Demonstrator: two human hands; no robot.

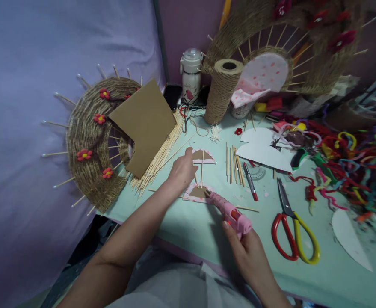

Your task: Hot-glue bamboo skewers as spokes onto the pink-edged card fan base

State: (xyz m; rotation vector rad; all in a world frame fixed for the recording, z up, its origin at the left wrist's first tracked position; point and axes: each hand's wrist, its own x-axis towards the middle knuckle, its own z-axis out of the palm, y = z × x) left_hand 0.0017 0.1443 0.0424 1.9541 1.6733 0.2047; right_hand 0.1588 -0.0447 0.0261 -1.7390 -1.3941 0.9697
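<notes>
While right hand (252,256) grips pink plastic glue gun (230,212), grasp of left hand (183,171) unclear; slender pale wooden stick (202,169), frame centre, may skew if nudged.

The glue gun (231,212) is pink. At its tip, the half-round piece (199,192) is brown, with a pale pink border having red spots. To the right of the gun, the scissors (291,214) have one red handle and one yellow. Beyond the gun, the twine roll (221,96) is brown. The surface (188,229) beneath is pale mint green.
</notes>
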